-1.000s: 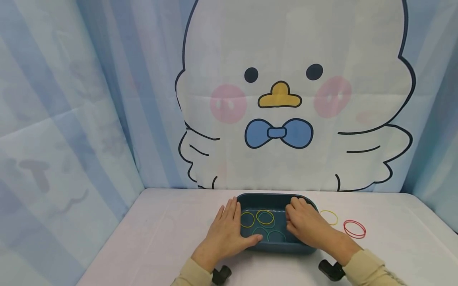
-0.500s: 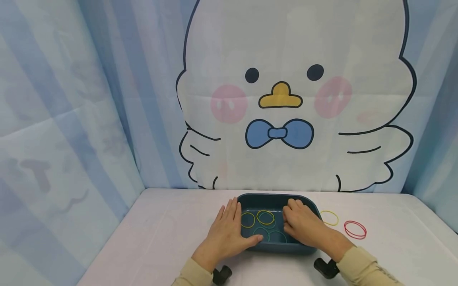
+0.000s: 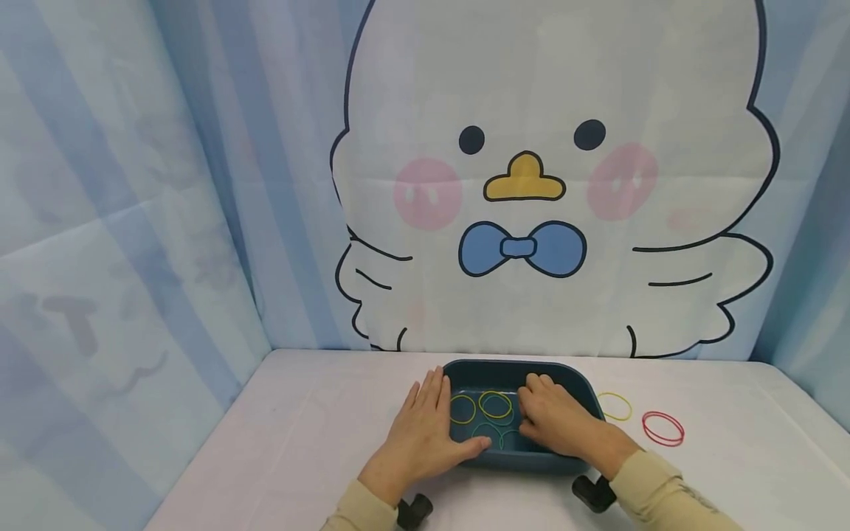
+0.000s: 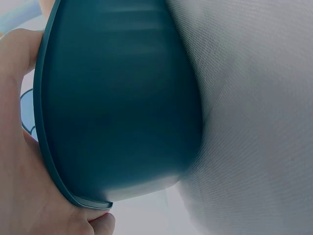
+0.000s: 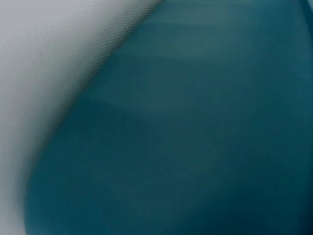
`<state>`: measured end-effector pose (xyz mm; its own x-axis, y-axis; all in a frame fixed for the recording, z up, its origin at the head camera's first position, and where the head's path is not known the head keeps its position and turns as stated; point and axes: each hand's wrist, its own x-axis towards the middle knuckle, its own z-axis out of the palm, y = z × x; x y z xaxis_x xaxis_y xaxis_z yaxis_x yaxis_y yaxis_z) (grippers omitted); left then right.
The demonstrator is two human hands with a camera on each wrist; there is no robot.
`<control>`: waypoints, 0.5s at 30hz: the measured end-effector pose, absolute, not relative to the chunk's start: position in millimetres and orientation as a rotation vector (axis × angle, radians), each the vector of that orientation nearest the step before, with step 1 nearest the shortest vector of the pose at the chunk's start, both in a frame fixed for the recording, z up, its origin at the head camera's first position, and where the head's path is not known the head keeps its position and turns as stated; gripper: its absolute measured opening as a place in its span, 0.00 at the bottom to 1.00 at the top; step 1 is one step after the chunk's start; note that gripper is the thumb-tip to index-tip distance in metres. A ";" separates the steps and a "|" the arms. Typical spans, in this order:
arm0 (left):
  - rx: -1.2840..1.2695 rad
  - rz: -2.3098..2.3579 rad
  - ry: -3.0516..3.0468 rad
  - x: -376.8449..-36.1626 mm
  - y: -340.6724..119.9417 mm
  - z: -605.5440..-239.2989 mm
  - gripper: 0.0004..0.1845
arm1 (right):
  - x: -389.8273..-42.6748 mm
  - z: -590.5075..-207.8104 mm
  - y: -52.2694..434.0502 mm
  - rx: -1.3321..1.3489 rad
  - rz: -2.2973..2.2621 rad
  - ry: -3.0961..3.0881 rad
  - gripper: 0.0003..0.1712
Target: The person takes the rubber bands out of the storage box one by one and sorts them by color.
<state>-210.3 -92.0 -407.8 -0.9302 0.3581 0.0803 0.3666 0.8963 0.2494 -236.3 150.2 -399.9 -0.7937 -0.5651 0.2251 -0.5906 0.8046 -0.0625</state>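
A dark teal bin [image 3: 511, 366] stands on the white table and holds several yellow and green rubber bands [image 3: 496, 404]. My left hand [image 3: 428, 417] lies against the bin's left side with straight fingers, its thumb over the near rim. The left wrist view shows that palm [image 4: 19, 171] pressed to the bin's outer wall [image 4: 117, 107]. My right hand [image 3: 541, 413] reaches down inside the bin on the right, fingers bent over a green band; its fingertips are hidden. The right wrist view is a blurred close-up of the bin's wall [image 5: 195, 137].
A yellow rubber band [image 3: 614, 405] and a red rubber band [image 3: 662, 428] lie on the table right of the bin. A curtain printed with a cartoon bird [image 3: 524, 184] closes off the back; blue curtains hang on both sides.
My right hand has slid left from the bin's right rim further into the bin. The left hand and the bin have stayed where they were.
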 end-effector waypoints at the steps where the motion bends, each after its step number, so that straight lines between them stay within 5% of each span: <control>1: -0.580 -0.407 -3.028 -210.2 -92.0 -407.9 0.62 | -236.7 -400.4 149.4 0.904 0.192 -2.802 0.13; 15: -0.567 -0.396 -3.031 -209.2 -91.3 -407.4 0.62 | -241.3 -408.5 143.6 0.888 0.186 -2.922 0.15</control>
